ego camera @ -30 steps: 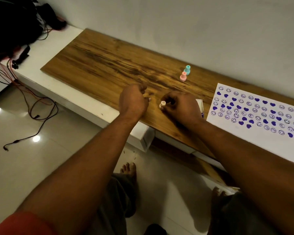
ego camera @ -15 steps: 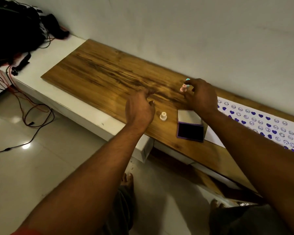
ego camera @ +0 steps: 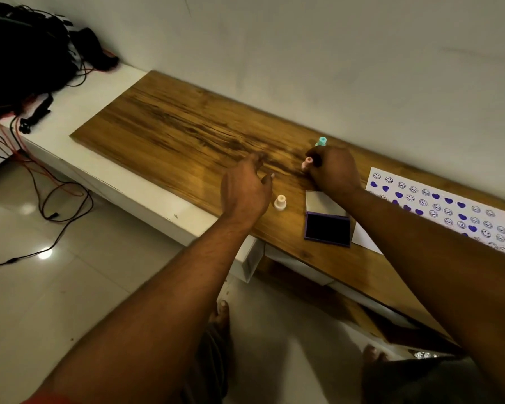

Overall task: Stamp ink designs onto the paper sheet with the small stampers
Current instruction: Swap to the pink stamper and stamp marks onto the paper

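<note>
My right hand (ego camera: 334, 170) is closed around a small pink stamper (ego camera: 306, 163) on the wooden board (ego camera: 169, 132). A teal stamper (ego camera: 321, 141) stands just behind that hand. A cream stamper (ego camera: 280, 202) stands upright on the board beside my left hand (ego camera: 245, 191), which hovers with fingers loosely apart and holds nothing. An open purple ink pad (ego camera: 328, 228) lies in front of my right wrist. The white paper sheet (ego camera: 438, 208), covered with purple hearts and smiley faces, lies to the right, partly hidden by my right forearm.
The board rests on a white bench (ego camera: 79, 103) along the wall. A black bag and tangled cables (ego camera: 21, 53) sit at the bench's far left, with wires trailing onto the tiled floor (ego camera: 56, 199). My bare feet show below the bench edge.
My right hand left the cream stamper standing on the board, reached back to the pink stamper and closed on it. My left hand opened and lifted slightly. The ink pad came into sight.
</note>
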Demonstrator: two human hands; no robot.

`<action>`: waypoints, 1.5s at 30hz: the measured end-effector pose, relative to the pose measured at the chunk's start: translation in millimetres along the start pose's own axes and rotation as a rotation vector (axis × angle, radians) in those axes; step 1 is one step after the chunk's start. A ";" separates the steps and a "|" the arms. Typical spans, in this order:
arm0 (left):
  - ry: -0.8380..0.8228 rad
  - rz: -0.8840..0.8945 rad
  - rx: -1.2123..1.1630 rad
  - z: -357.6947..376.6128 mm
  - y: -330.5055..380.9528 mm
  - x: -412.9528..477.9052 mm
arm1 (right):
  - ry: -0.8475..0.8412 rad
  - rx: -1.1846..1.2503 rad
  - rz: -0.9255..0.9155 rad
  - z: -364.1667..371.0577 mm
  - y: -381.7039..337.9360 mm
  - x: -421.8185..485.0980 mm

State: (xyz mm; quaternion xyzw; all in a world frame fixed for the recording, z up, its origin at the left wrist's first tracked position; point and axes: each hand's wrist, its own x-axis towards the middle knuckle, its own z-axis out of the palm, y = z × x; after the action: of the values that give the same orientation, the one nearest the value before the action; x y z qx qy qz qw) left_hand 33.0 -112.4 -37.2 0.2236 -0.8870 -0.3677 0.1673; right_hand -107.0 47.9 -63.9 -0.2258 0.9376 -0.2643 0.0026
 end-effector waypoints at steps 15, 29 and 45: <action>-0.244 0.283 -0.077 34.5 80.5 -57.0 | 0.114 0.625 0.259 -100.0 14.9 -133.8; -0.298 0.337 -0.113 53.8 77.6 -59.2 | 0.040 0.551 0.138 -102.0 29.5 -128.1; -0.158 0.300 0.085 0.8 4.9 -42.8 | -0.125 0.183 -0.076 -44.7 48.0 -127.0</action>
State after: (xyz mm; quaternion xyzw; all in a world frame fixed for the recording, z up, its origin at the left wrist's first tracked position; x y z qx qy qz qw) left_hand 67.3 -86.6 -39.8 0.0661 -0.9355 -0.3174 0.1405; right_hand -18.8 160.4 -63.8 -0.2761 0.8984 -0.3339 0.0715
